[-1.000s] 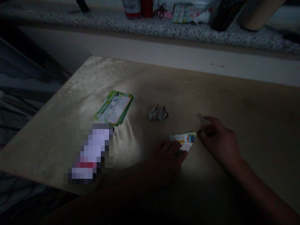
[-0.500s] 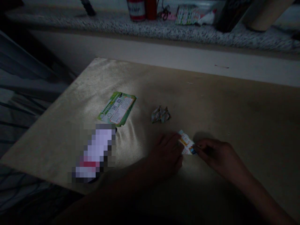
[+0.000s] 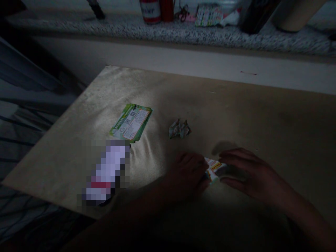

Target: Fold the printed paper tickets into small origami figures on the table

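Covers the left end of the folded paper with the left hand (grip not discernible), and holds the right hand, thumb and fingers parted, at its right corner, on the table, nearer than the pointed paper piece.

A head-worn camera looks forward and down, close above the left hand and right hand, across a table toward a sill; its dark foreground seems unreadable.

Room: apparently a home
Stone sill: behind the table, bearing can and packet
Draped cloth: left of table
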A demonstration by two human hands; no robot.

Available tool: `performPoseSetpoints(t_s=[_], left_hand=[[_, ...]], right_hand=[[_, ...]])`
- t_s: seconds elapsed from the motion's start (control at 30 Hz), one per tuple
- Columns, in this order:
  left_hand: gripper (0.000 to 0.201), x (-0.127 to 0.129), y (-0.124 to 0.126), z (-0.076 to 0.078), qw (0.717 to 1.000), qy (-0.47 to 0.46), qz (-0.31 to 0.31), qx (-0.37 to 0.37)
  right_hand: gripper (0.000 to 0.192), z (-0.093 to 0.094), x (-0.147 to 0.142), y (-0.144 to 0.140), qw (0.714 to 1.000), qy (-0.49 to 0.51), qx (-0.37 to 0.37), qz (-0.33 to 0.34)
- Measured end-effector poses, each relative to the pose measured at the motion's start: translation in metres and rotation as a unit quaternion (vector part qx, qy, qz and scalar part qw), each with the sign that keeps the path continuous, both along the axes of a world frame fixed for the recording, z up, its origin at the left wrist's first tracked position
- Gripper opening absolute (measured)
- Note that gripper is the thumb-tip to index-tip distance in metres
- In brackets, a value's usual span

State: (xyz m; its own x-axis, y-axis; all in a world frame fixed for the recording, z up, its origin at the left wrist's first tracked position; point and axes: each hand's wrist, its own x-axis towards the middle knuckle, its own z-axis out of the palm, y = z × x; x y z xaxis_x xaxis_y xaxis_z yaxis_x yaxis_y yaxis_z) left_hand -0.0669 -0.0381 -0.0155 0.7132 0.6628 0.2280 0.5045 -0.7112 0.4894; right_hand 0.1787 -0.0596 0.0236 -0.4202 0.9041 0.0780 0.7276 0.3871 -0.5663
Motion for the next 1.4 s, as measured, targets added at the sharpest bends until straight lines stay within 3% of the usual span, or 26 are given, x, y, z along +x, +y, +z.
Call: performPoseSetpoints(t_s=[0.13, 0.27, 0.8, 1.03, 1.4], left_hand=[[0.055, -0.003, 0.002, 0.005, 1.000, 0.002, -0.022, -0.021], [0.040, -0.008, 0.006, 0.004, 1.000, 0.000, 0.014, -0.026], [0.021, -0.014, 0.012, -0.006, 0.998, -0.052, 0.029, -0.014], [0.019, -0.010, 0.011, 0.001, 0.994, -0.005, 0.105, -0.034], [0.019, 0.002, 0.005, 0.004, 0.985, 0.053, 0.161, -0.013]], right_hand=[[0.040, -0.013, -0.004, 0.000, 0.996, -0.056, 0.024, 0.071], [0.034, -0.019, -0.012, -0.007, 0.995, -0.069, 0.052, 0.059], [0.020, -0.016, -0.017, -0.007, 0.996, -0.052, 0.059, 0.039], [0.013, -0.025, -0.021, -0.006, 0.998, -0.003, 0.067, -0.019], [0.007, -0.032, -0.032, -0.007, 0.994, 0.022, 0.043, -0.103]])
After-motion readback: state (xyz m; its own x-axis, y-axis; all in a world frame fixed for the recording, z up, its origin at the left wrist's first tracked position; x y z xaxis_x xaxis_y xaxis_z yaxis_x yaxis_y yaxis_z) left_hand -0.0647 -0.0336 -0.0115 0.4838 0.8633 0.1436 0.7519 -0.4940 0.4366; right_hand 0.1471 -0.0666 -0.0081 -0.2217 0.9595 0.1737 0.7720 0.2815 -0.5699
